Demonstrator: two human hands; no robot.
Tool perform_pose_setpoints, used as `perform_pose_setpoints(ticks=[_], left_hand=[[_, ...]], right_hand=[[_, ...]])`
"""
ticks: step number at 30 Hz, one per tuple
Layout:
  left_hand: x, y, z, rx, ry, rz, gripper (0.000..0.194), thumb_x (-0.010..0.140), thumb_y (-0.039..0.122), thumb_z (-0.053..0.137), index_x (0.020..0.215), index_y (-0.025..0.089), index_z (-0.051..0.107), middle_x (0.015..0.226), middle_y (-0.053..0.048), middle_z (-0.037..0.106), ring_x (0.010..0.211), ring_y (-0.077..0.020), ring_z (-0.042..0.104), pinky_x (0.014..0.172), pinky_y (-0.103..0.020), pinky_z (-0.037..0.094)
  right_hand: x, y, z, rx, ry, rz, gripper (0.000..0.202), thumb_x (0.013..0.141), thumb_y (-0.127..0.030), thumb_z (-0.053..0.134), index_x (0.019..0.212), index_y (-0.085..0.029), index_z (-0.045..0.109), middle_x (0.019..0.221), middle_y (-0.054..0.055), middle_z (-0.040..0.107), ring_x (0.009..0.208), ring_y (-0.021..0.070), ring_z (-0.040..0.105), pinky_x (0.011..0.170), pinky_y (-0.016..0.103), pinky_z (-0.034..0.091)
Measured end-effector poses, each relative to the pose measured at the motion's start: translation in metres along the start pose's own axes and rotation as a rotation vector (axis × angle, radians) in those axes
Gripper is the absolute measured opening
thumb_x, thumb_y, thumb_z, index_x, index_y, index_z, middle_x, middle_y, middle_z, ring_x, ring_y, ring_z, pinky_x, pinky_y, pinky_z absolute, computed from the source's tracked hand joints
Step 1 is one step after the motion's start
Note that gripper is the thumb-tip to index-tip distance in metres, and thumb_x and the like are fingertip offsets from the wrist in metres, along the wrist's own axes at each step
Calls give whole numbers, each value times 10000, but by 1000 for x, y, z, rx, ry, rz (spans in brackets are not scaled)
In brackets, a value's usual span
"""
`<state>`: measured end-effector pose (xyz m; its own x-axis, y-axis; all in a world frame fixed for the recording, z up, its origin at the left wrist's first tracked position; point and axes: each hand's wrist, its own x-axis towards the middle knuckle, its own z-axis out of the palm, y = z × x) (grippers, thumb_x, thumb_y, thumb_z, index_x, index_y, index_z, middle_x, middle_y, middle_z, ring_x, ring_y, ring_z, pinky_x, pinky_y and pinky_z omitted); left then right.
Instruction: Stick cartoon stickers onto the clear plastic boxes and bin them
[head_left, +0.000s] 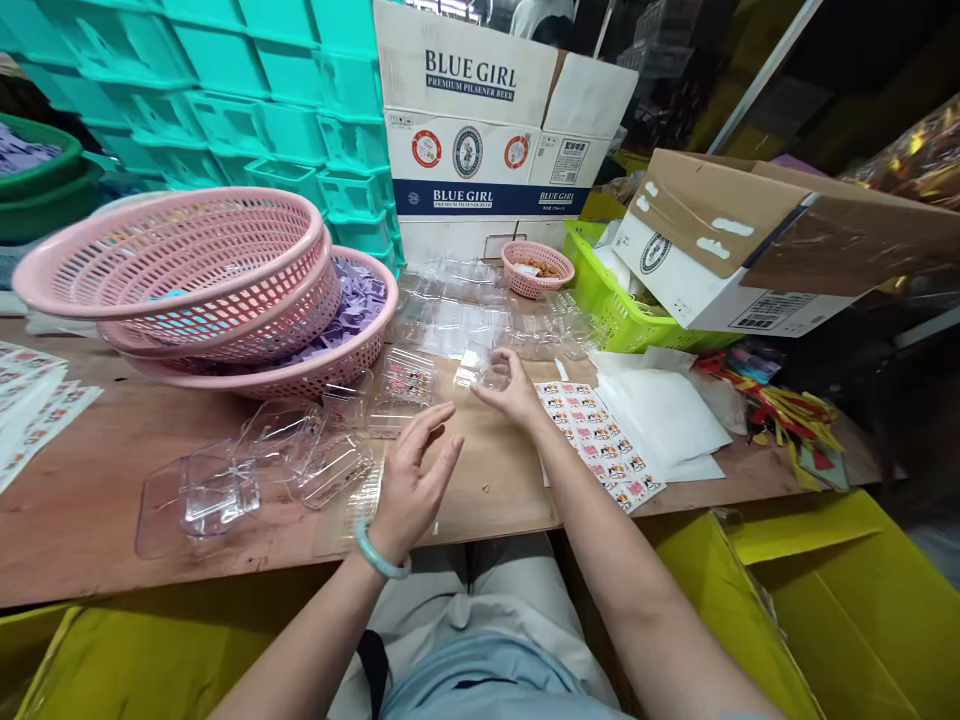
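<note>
Bearing “BLUE GIRL”, a carton (pixel 480 125) stood far; the left basket (pixel 367 352) held purple pieces (pixel 354 308); right hand (pixel 517 392) pinched clear case (pixel 471 370), left hand (pixel 411 480) was spread.

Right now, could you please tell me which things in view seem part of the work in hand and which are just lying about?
Seemingly in the work:
clear plastic piece, held by the right hand
clear plastic containers, near the open left hand
sticker sheet, probably

Likely just lying about:
Blue Girl carton
teal crates
red-and-yellow pieces
</note>
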<state>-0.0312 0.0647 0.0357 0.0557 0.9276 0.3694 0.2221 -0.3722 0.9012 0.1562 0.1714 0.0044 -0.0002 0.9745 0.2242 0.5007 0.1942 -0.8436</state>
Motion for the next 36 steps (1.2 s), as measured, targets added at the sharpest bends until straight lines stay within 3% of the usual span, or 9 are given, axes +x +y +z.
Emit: perform_pose_setpoints(ticks=[6,9,12,15,19,21,26,31,36], left_hand=[[10,-6,21,-533,-77,-585,627,837,420,625,1373,216,371,1083,-86,647,951,-184,649,793,-304,534],[6,-11,30,-751,-105,-703,657,707,270,766,1275,198,443,898,-13,654,760,-118,650,701,-232,526],[-4,-13,38,-865,-30,-662,555,652,198,795,1120,209,497,911,10,650,704,-91,648,696,-226,542],[-12,-11,36,-878,3,-634,468,653,193,792,1014,214,494,903,9,669,696,-103,670,692,-241,560],[-19,-10,27,-795,174,-600,376,659,180,784,880,201,481,744,22,673,679,-117,681,674,-227,559],[-21,-13,27,-783,247,-616,362,655,171,785,853,195,483,756,12,683,699,-112,685,680,-207,551],[-16,-22,38,-881,300,-656,386,618,153,795,820,195,470,971,-43,701,903,-156,696,848,-275,544],[-13,-29,35,-792,249,-648,403,695,253,768,989,231,494,1154,-65,610,974,-161,651,827,-295,537],[-39,-22,45,-432,221,-507,605,751,352,730,1255,308,398,1206,-39,452,895,-105,572,770,-252,508]], right_hand=[[-103,-10,-33,-210,-260,-614,555,832,-83,553,1323,-308,428,1512,55,352,1476,255,126,1171,549,219],[-133,-13,-27,-84,-275,-435,618,818,-128,593,1371,-306,382,1592,68,159,1481,281,63,1165,542,227],[-141,-10,-15,264,-95,-1,773,827,-320,635,1458,-280,190,1575,131,194,1447,281,238,1099,480,377],[-129,-3,-12,530,-83,300,698,820,-424,647,1403,-257,302,1450,139,437,1304,263,485,1026,425,463],[-81,7,-16,496,5,286,646,792,-457,661,1339,-227,405,1275,124,594,1126,254,611,956,414,501],[-48,9,-11,277,150,227,739,759,-454,694,1381,-226,367,1329,136,548,1113,263,608,962,431,489],[-5,0,2,-212,29,56,827,716,-433,748,1407,-159,386,1482,170,387,1404,302,315,1152,463,258],[-86,4,-53,-297,-198,-59,773,779,-535,661,1441,-277,358,1500,75,395,1424,241,295,1170,436,252],[-174,24,-94,-596,-348,13,996,721,-535,724,1515,-242,198,1569,135,242,1470,331,104,1162,608,112]])
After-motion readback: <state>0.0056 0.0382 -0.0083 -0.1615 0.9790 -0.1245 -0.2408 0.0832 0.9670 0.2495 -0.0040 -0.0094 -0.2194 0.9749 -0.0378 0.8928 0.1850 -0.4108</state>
